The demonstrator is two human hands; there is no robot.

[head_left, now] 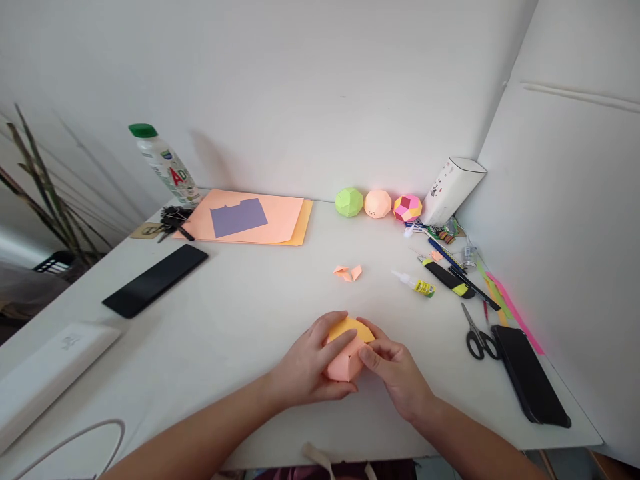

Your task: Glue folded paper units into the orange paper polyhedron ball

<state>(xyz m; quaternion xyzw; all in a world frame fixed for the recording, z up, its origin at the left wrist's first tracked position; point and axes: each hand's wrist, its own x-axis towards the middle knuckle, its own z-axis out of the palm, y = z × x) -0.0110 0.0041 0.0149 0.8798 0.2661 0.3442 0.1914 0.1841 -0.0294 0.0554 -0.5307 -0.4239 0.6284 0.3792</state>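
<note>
Holding the paper ball: we have the peach-and-yellow paper ball [341,367] off centre toward the near edge of the white table [220,313], between both hands.
Left hand: our left hand [309,365] is curled round the ball's left side, one finger lying across the peach facets beside the yellow top, the thumb low along the near side.
Right hand: our right hand [401,375] is closed on the ball's right side, thumb on a peach facet, fingers behind the yellow rim.
Step in hand: we judge it to be fitting or pressing facets together; whether a seam is wet with glue we cannot tell.
Next move: we think it calls for steady, light pressure with the left hand while the right lines up the seam, as thin paper could dent.
Loose pieces: small peach pieces [356,272] lie beyond the ball, toward the table's far edge.
Glue bottle: the yellow-labelled glue bottle [424,287] lies on its side, toward the right edge.
Row of balls: green [349,202], plain peach [377,204] and pink-yellow [407,208] balls sit along the far edge.
</note>
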